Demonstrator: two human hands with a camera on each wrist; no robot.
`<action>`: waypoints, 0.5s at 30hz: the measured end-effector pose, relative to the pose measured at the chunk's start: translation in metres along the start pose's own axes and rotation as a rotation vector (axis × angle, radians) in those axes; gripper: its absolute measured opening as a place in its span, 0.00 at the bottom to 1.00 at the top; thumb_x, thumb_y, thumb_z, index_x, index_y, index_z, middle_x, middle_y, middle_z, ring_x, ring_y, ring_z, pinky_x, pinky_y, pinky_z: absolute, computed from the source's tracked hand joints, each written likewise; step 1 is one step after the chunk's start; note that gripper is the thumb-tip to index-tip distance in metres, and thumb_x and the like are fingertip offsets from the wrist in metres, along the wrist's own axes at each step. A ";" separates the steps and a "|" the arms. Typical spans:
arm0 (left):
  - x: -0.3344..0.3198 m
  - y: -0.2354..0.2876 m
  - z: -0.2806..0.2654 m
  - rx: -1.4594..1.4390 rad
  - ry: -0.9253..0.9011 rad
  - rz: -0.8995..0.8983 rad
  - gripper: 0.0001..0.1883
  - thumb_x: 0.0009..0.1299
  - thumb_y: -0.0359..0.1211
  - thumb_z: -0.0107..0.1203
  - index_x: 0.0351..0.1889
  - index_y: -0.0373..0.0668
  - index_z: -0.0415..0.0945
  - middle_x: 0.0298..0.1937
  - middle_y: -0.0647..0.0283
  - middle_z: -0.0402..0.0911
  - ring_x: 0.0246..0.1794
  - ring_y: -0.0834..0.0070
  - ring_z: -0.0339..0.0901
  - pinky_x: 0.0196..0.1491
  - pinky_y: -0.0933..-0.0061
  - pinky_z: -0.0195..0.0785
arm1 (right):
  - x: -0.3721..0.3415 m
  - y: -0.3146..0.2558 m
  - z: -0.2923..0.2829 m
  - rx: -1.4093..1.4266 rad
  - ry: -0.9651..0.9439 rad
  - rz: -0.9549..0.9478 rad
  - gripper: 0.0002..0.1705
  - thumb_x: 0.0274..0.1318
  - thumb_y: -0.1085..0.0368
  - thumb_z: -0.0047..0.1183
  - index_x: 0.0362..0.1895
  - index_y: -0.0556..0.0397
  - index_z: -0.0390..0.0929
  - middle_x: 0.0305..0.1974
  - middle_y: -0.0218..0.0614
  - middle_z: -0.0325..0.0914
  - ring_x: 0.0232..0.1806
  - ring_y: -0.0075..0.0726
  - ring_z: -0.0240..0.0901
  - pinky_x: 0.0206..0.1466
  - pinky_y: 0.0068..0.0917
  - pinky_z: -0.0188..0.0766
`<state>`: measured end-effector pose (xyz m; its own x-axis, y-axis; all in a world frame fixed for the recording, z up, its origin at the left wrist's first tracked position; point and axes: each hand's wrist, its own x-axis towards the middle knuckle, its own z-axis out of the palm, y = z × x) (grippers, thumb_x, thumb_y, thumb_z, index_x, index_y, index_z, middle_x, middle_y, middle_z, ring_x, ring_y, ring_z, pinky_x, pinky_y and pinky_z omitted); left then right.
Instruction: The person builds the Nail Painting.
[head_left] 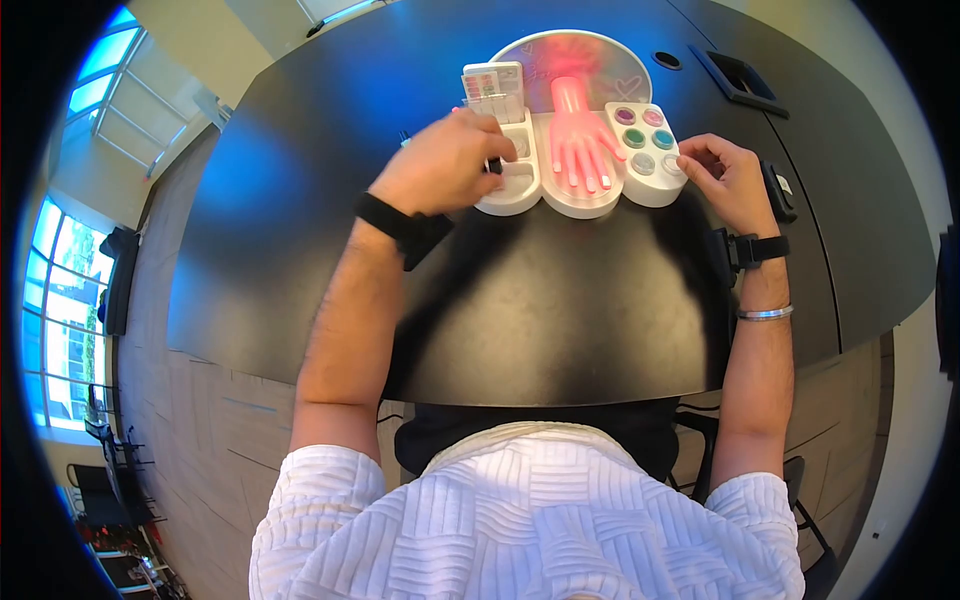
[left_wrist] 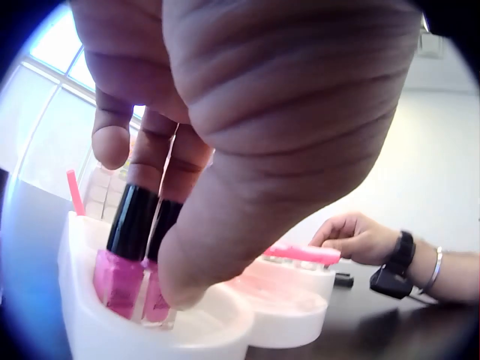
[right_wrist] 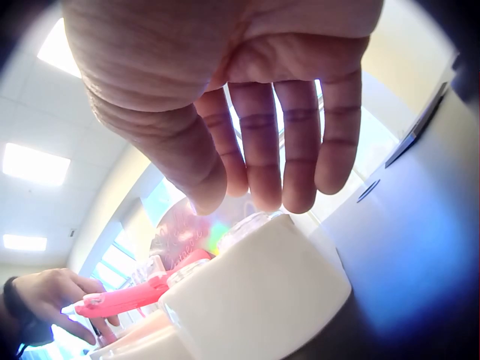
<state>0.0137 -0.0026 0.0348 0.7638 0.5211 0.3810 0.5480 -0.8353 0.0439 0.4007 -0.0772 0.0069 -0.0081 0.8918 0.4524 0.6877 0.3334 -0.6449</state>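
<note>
My left hand (head_left: 445, 160) reaches over the left section of a white manicure stand. Its thumb and fingers close around pink nail polish bottles with black caps. One nail polish bottle (left_wrist: 124, 281) leans in the tray (left_wrist: 202, 345), and a second bottle (left_wrist: 155, 300) beside it is partly hidden by my thumb. My right hand (head_left: 735, 185) rests its fingertips at the outer edge of the right section (right_wrist: 262, 292), with loosely bent fingers and nothing held. Between the hands lies a pink model hand (head_left: 580, 135) with pale nails.
Round pots of coloured glitter (head_left: 634, 138) sit in the right section. A round mirror (head_left: 520, 62) rises at the back, near an upright white card holder (head_left: 493, 88). A black device (head_left: 780, 190) lies right of the right hand on the dark table (head_left: 560, 330).
</note>
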 end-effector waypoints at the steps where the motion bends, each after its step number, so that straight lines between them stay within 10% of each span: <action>1: -0.002 -0.002 -0.010 -0.069 0.033 -0.039 0.11 0.64 0.28 0.69 0.45 0.42 0.90 0.50 0.59 0.87 0.58 0.55 0.81 0.61 0.56 0.76 | -0.001 0.000 -0.001 -0.005 0.000 -0.002 0.12 0.68 0.65 0.68 0.49 0.61 0.88 0.37 0.35 0.90 0.37 0.23 0.84 0.46 0.26 0.81; 5: -0.016 -0.026 -0.046 -0.004 0.027 -0.212 0.12 0.68 0.32 0.69 0.48 0.39 0.89 0.44 0.55 0.89 0.42 0.58 0.86 0.48 0.59 0.80 | -0.002 -0.004 -0.001 -0.002 0.005 -0.007 0.11 0.68 0.65 0.68 0.48 0.60 0.88 0.37 0.34 0.90 0.37 0.23 0.84 0.46 0.26 0.81; 15: -0.020 -0.040 -0.038 -0.004 -0.147 -0.456 0.11 0.68 0.34 0.70 0.44 0.38 0.89 0.37 0.54 0.90 0.40 0.56 0.87 0.48 0.58 0.80 | -0.002 -0.004 0.000 0.011 -0.011 0.005 0.11 0.68 0.66 0.68 0.49 0.61 0.88 0.37 0.35 0.90 0.38 0.24 0.85 0.47 0.26 0.81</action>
<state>-0.0363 0.0135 0.0605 0.4861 0.8535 0.1877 0.8372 -0.5164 0.1800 0.3981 -0.0801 0.0091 -0.0130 0.8967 0.4425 0.6799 0.3324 -0.6536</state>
